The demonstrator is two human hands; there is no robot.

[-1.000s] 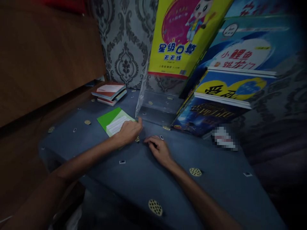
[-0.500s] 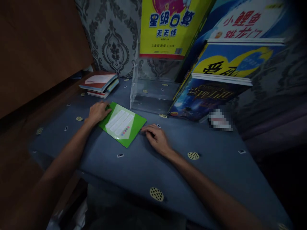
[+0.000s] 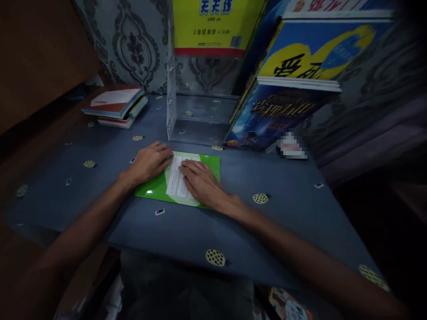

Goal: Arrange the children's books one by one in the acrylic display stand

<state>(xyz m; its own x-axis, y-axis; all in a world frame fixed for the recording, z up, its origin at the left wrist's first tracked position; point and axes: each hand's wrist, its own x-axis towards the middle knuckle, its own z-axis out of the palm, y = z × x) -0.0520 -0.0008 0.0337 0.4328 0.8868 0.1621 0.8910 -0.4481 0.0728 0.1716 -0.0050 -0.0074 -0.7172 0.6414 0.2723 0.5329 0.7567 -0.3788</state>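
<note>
Left hand (image 3: 150,163) and right hand (image 3: 203,184) bare, forearms (image 3: 283,240) too; dark greyish garment (image 3: 187,284), detail lost in shadow.

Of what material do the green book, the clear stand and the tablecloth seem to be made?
Green book: probably glossy paper or card; its cover glints.
Clear stand: likely smooth, rigid plastic; the cloth's print shows through it.
Tablecloth: matte, perhaps fabric or vinyl; it drapes over the edge.

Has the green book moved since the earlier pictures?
Yes: against the clear stand, the green book has shifted right and toward the person.
</note>
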